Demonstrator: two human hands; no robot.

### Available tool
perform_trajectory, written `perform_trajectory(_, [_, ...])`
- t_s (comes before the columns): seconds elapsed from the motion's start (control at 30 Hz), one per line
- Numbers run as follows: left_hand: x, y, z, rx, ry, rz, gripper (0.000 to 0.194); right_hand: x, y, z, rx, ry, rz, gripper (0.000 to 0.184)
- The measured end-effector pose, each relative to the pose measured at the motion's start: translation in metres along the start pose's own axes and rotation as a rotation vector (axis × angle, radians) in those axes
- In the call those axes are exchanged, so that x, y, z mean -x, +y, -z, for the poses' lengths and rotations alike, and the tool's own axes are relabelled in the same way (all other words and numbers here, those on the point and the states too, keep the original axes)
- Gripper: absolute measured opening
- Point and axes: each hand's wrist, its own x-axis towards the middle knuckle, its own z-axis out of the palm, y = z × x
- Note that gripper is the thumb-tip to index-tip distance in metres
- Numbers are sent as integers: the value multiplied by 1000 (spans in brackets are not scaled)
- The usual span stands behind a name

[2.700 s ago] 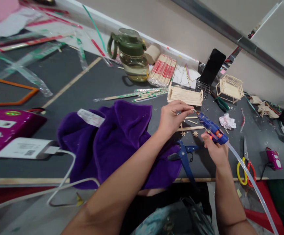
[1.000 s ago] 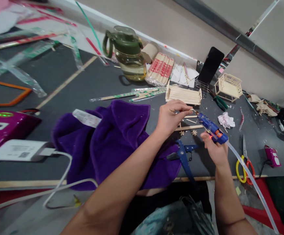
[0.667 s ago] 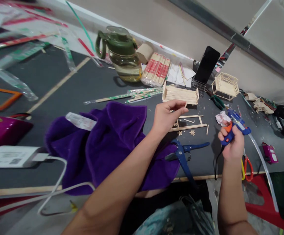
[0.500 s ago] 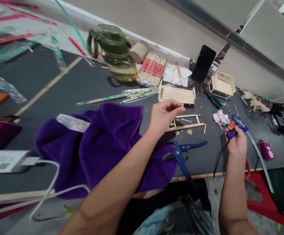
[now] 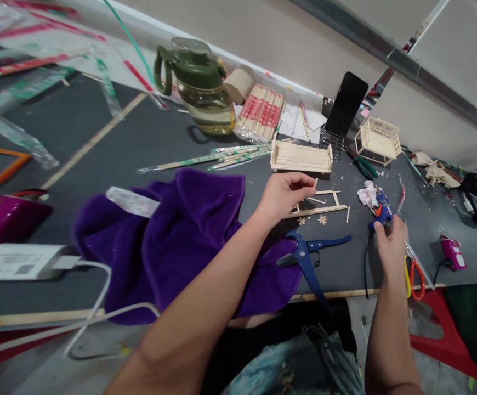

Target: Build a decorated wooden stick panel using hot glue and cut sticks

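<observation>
My left hand pinches wooden stick, apart from right hand at glue gun; can't tell its grip.

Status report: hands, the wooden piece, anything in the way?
Left hand: pinching short, pale wooden stick. Right hand: at blue-and-orange plastic glue gun, grip unclear. Nearby clutter: crumpled whitish paper beside glue gun.

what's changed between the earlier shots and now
The right hand has moved the glue gun rightward, away from the small stick, to beside the crumpled paper. Its grip looks looser; whether it has fully let go is unclear. The left hand still pinches the small stick; the purple cloth and blue cutter stayed put.
</observation>
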Motion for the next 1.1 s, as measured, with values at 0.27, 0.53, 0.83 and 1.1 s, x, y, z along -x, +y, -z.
perform_trajectory(0.27, [4,17,-2,192,-78,89,61,6,-120,-58,-290,-362,248,23])
perform_trajectory(0.53, [4,15,1,71,-81,1,61,-5,-119,-101,-585,-514,64,23])
perform_trajectory(0.83, [1,12,20,-517,-169,-62,39,-17,-110,-101,-356,-524,365,21])
perform_trajectory(1.1, [4,16,18,-1332,-259,-50,32,-18,-98,-104,285,-712,771,25])
